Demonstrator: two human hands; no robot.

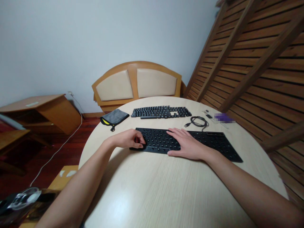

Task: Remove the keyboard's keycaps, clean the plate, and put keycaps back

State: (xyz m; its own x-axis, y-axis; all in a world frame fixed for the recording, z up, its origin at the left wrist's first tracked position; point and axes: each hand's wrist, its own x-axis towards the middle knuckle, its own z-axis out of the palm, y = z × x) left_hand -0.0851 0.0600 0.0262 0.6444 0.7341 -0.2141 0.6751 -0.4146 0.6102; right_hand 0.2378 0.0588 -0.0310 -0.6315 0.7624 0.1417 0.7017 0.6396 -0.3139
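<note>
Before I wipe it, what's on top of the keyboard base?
The left hand and right hand are on the keyboard base, among exposed switches; what the hands cover is hidden.

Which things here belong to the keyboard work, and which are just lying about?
Likely in the job:
- keyboard, under the right hand
- keycaps
- cable
- perhaps the cloth

Probably just about:
- cabinet
- carton
- purple thing, too blurred to be sure

keyboard (156, 137): 1 | keycap cluster (154, 112): 1 | cable (199, 117): 1 | cloth (117, 117): 1 | table (166, 190): 1
</note>
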